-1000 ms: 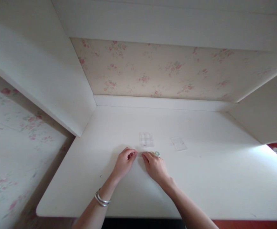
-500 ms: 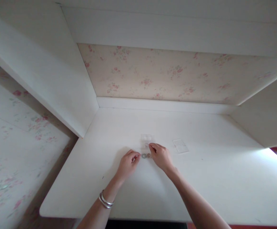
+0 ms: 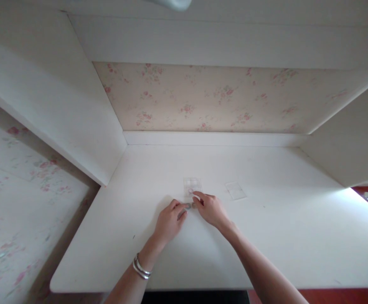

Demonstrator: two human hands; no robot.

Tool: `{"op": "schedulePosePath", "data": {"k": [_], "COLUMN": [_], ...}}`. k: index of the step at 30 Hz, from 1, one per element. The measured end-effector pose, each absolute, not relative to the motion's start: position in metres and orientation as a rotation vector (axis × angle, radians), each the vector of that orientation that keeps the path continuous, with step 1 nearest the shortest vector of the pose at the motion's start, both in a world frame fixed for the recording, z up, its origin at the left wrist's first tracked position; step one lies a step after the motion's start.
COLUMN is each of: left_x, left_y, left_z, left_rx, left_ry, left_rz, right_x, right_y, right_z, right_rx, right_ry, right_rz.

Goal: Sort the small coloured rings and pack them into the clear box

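My left hand [image 3: 169,220] rests low over the white desk, thumb and forefinger apart. Its forefinger tip touches or lies right beside a small grey ring [image 3: 188,206]. Opposite it, my right hand [image 3: 213,209] has its forefinger stretched towards a clear plastic box [image 3: 196,182] with compartments. In the box's near part lies a small pinkish ring [image 3: 190,191], close to that fingertip. A brownish ring [image 3: 194,205] sits on the desk by my right thumb, partly hidden by it. Both rings on the desk lie between my hands.
To the right of the box a clear flat lid [image 3: 236,191] lies on the white desk [image 3: 285,236]. A tiny dark speck [image 3: 133,237] is left of my left hand. White panels close in the left, right and back, with floral wallpaper [image 3: 187,99] behind.
My right thumb and forefinger have parted, and the pinkish ring now lies in the box. My left forefinger has reached onto or beside the grey ring. The view has shifted slightly.
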State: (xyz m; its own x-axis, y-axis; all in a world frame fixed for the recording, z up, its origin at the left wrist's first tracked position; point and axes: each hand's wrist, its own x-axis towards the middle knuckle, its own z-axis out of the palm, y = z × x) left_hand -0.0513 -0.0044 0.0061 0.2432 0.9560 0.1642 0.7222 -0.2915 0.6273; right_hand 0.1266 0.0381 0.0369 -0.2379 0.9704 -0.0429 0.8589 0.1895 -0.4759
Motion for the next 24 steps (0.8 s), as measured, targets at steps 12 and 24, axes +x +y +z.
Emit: {"op": "schedulePosePath", "data": {"k": [12,24], "left_x": [-0.046,-0.041], "left_y": [-0.005,-0.004], "left_z": [0.004,0.007], "left_rx": [2.208,2.221], "left_ry": [1.628,1.658], "left_rz": [0.670,0.651], "right_x": [0.124,0.160], "right_y": [0.047,0.015], "right_z": [0.038,0.022], "right_rx": [-1.782,-1.593], "right_ry": [-2.232,-1.787], "right_rz": [0.647,0.828]}}
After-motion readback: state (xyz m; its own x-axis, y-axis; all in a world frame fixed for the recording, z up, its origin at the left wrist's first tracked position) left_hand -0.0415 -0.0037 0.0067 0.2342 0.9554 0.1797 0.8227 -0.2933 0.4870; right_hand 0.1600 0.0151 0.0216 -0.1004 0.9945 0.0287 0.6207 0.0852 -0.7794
